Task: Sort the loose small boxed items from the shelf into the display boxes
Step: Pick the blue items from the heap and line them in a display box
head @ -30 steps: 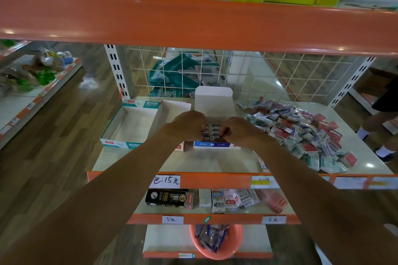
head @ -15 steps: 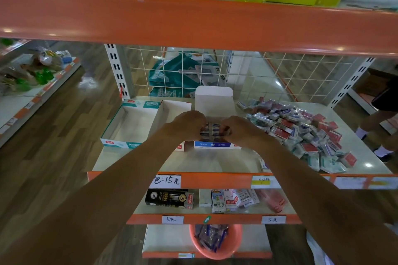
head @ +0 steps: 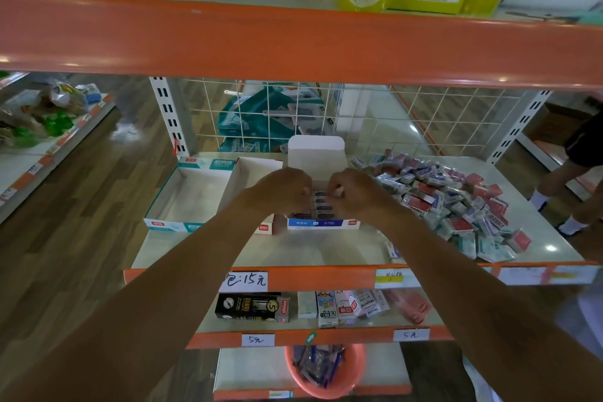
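Shelf (head: 293, 248), boxed row (head: 321, 207) front-to-back in display box (head: 323, 223)

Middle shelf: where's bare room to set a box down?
Free: the shelf strip between the display boxes and the orange front edge; also inside the teal display box. Crowded: the loose pile on the right, and the blue display box where left hand and right hand pinch small boxes.

display box (head: 323, 223) interior mostly hidden, print blurred

shelf-edge tag (head: 247, 281): 包:15元 | lower tags (head: 257, 339): 5元 | black box (head: 253, 306): .5
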The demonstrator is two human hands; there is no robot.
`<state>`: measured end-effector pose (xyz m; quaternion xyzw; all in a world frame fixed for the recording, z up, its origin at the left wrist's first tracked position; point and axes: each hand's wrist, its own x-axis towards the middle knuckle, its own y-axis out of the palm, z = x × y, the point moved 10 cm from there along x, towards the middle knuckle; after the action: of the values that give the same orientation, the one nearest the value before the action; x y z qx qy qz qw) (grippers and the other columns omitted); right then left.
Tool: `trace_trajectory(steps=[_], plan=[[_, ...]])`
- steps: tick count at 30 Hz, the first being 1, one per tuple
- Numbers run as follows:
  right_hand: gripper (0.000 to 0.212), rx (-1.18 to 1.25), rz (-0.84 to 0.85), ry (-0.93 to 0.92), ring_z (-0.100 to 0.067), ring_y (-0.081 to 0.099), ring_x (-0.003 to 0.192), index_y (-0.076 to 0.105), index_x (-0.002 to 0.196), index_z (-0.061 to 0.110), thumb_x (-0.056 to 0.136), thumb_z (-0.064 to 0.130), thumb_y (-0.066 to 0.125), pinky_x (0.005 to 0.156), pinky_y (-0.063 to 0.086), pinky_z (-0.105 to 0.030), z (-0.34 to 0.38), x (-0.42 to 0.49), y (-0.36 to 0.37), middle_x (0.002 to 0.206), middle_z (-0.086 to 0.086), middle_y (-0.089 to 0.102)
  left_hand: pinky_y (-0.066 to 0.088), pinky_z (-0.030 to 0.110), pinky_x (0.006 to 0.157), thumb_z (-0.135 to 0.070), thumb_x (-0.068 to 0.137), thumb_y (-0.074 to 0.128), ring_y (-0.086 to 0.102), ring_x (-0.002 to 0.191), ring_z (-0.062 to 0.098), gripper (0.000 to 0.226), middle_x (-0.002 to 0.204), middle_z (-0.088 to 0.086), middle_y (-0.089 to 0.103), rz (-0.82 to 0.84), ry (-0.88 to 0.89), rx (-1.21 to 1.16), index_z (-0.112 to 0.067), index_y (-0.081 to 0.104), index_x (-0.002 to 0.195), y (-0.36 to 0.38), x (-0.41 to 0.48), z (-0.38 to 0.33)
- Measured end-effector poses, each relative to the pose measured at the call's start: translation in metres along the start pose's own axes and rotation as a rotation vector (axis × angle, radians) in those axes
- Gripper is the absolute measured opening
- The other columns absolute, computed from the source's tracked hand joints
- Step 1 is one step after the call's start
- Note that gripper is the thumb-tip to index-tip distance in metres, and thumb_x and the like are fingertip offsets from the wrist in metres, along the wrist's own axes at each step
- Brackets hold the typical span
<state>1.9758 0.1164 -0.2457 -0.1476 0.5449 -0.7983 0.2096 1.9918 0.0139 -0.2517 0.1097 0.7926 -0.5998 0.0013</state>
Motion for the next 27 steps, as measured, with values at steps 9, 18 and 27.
trace_trajectory(steps=[9,18,27], plan=[[0.030,-0.290,-0.230,0.023,-0.022,0.060,0.103,0.062,0.120,0.022,0.092,0.034,0.059,0.089,0.052,-0.038,-0.033,-0.032,-0.056,0.116,-0.004,0.064,0.049,0.036,0.091,-0.022,0.094,0.054,0.058,0.104,0.023,0.027,0.118,0.007,0.062,-0.234,0.032,0.166,-0.014,0.062,0.118,-0.032,0.012,-0.067],[0.045,-0.366,-0.175,0.229,-0.025,0.048,0.124,0.046,0.136,0.025,0.093,0.038,0.051,0.102,0.040,-0.041,-0.108,-0.068,-0.083,0.136,-0.002,0.051,0.046,0.040,0.088,-0.011,0.092,0.048,0.052,0.109,0.030,0.026,0.111,0.013,0.056,-0.271,0.158,0.221,-0.009,0.061,0.115,-0.021,0.028,-0.145],[0.036,-0.378,-0.158,0.288,-0.027,0.047,0.124,0.054,0.130,0.026,0.095,0.035,0.052,0.102,0.041,-0.040,-0.144,-0.098,-0.089,0.131,-0.005,0.054,0.047,0.035,0.078,-0.026,0.093,0.053,0.060,0.103,0.029,0.024,0.105,0.012,0.064,-0.280,0.203,0.139,-0.007,0.066,0.100,-0.003,0.036,-0.185]])
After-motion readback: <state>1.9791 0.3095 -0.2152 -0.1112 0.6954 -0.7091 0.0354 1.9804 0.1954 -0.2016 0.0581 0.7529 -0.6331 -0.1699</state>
